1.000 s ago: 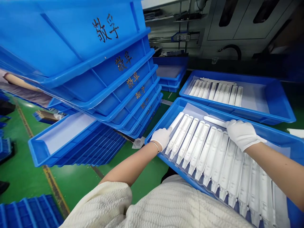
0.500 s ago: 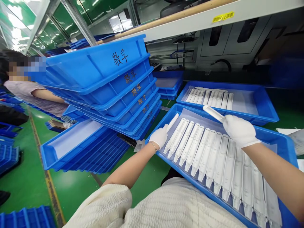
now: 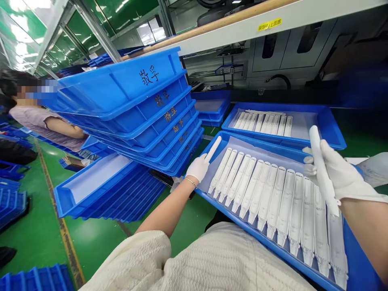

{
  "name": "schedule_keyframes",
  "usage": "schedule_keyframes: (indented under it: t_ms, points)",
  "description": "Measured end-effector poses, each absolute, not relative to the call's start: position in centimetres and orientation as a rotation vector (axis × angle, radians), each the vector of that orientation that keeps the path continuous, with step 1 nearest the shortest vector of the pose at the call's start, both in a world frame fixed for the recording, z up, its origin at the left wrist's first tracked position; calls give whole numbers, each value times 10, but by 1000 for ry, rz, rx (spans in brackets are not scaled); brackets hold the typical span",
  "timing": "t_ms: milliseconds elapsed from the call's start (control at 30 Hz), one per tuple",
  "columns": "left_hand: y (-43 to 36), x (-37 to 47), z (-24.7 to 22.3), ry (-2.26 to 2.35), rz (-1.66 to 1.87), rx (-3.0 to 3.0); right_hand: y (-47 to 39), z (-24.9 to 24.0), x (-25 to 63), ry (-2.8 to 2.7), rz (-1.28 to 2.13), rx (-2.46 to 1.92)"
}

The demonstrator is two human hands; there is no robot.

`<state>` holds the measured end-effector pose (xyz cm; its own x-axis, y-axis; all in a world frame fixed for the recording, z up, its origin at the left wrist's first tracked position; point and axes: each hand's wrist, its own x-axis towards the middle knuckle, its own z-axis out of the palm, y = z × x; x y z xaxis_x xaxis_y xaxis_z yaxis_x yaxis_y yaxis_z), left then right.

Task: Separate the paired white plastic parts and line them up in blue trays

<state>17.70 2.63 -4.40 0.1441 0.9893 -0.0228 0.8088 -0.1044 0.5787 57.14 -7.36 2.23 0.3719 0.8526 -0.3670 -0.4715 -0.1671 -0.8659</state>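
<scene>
My right hand, in a white glove, is closed around a long white plastic part above the right side of the near blue tray. The part is tilted, its rounded end up and its lower end near the last parts of the row. My gloved left hand grips another slim white plastic part at the tray's left edge; the fingers hide its lower end. Between my hands a row of several similar white parts lies side by side on a paper liner, toothed narrow ends towards me.
Behind stands a second blue tray with more white parts. A tall stack of blue trays rises at left, beside a lower stack. A person is at far left. A shelf beam crosses above.
My right hand has moved right and towards me with its part, turning it from lying slantwise to steeper. The left hand has shifted slightly left, and more of its part shows.
</scene>
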Motion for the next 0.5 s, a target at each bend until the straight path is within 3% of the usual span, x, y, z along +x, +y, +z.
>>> schedule_keyframes:
  t_ms: [167, 333, 500]
  points:
    - [8, 184, -28, 1521, 656, 1799, -93, 15, 548, -322, 1358, -1145]
    - [-22, 239, -15, 805, 838, 1413, -87, 8, 517, -635, 1477, -1248]
    - [-48, 280, -13, 602, 727, 1171, -93, 1, 503, -754, 1567, -1235]
